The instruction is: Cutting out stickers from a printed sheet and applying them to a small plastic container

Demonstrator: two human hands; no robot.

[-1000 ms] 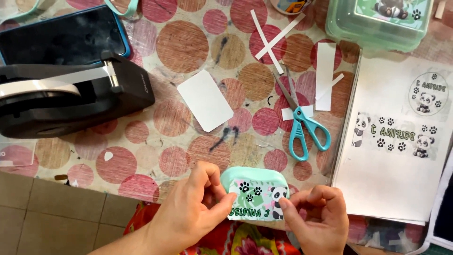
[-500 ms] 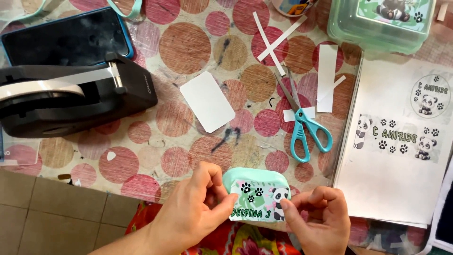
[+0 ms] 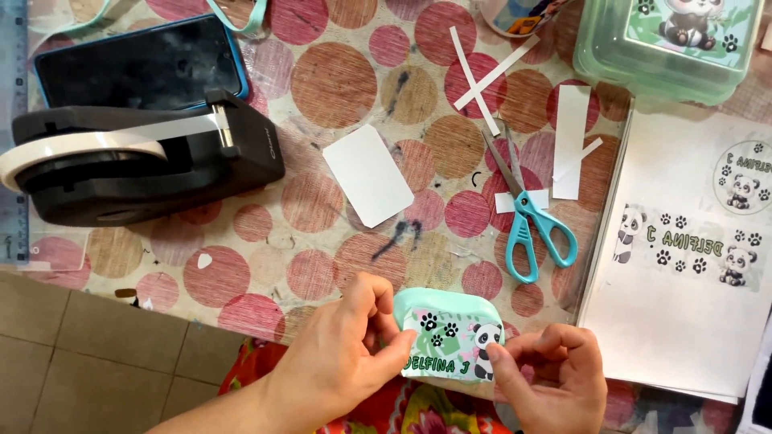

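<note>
The table (image 3: 338, 72) takes up most of the view, covered in a cloth of red and brown dots. At its right side lies a white printed sheet (image 3: 683, 321) with panda pictures and paw prints, and above that, in the far corner, a pale green plastic box (image 3: 643, 56) with a panda on its lid. On the left sits a black tape dispenser (image 3: 145, 161) with a big roll of white tape, and touching it from behind is a dark phone (image 3: 137, 64) in a blue case.

Near the middle lies a blank white card (image 3: 367, 174), tilted, well apart from everything else. To its right are teal-handled scissors (image 3: 527, 213), blades pointing away, with white paper strips (image 3: 572, 128) scattered just around them.

At the near edge of the table, both hands hold a small mint green case (image 3: 450, 337) bearing a panda sticker. The left hand (image 3: 342, 354) grips its left end, thumb pressed flat on the sticker's lower corner, fingers curled behind. The right hand (image 3: 555, 378) pinches the right end, thumb tip on the sticker beside the panda; whether its other fingers touch the back I can't quite make out.
</note>
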